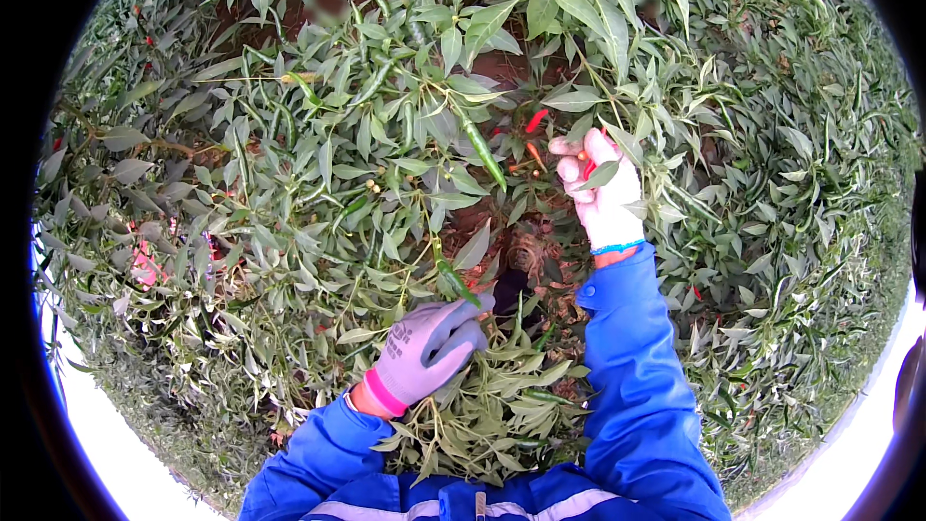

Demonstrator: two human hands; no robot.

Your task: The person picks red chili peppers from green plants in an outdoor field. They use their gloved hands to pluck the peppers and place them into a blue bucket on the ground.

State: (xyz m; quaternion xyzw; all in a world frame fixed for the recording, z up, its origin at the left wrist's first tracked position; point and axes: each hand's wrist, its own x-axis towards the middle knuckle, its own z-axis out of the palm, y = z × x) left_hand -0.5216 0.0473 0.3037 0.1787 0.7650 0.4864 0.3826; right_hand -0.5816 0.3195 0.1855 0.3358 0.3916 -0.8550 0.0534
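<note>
Among dense chili plants, my right hand (606, 198), in a pale pinkish-white glove with a blue cuff edge, reaches forward with curled fingers. A red chili pepper (587, 170) shows between its fingers, partly covered by a leaf. Just left of that hand hang another red chili (536, 121) and an orange one (535, 155). My left hand (429, 352) wears a lilac and grey glove with a bright pink cuff. Its fingers are closed low in the foliage, and whatever they may hold is hidden. A green chili (453, 280) hangs right above its fingertips.
A long green chili (480, 150) and several others hang from the branches ahead. Brown soil and a dark gap (511, 289) show between the plants. Something pink (146, 263) is half hidden by leaves at the left. Leafy branches (482, 415) spread against my jacket.
</note>
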